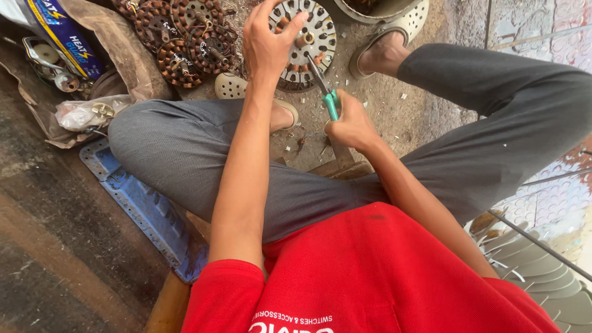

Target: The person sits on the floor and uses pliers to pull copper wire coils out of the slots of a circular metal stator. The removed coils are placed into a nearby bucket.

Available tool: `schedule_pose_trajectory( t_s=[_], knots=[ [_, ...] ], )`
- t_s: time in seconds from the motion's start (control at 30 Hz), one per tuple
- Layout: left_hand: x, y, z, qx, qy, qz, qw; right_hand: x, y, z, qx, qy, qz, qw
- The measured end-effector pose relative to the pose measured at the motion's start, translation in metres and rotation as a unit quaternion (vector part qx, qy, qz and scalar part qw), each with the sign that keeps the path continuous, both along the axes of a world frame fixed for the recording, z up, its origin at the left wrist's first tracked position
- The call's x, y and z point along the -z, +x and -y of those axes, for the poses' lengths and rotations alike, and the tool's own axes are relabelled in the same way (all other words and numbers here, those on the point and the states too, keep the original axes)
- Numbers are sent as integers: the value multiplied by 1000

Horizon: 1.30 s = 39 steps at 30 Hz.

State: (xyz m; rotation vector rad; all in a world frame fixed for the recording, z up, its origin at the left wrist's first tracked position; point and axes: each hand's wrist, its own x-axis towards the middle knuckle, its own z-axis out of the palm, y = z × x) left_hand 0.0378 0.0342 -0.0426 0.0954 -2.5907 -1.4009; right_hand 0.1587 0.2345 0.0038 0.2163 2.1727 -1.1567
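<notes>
A round metal fan stator (308, 40) with copper windings lies on the ground between my feet. My left hand (266, 43) rests on its left rim, fingers closed over the edge. My right hand (350, 126) grips green-handled pliers (325, 92), whose dark jaws reach into the stator's lower right side. Small cut bits lie on the ground around it.
Several wound copper stators (179, 37) are piled at the back left, beside a torn sack (117, 55) and a clear plastic bag (83, 114). A blue metal tray (145, 206) lies under my left leg. Grey fan blades (542, 277) lie at right. My sandalled foot (385, 52) sits behind.
</notes>
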Motion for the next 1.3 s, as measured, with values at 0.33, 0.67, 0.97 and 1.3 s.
schedule_pose_trajectory(
  t_s=[0.33, 0.67, 0.97, 1.3],
  knots=[
    [-11, -2, 4, 14, 48, 1, 999, -32, 12, 21, 295, -755, 374, 451],
    [-11, 0, 1, -9, -11, 26, 1000, -87, -40, -39, 104, -547, 120, 822],
    [-9, -4, 1, -4, 9, -6, 1000, -106, -41, -63, 97, -366, 87, 921],
    [-10, -6, 1, 4, 6, 16, 1000, 8, -114, -65, 302, -297, 165, 890]
  ],
)
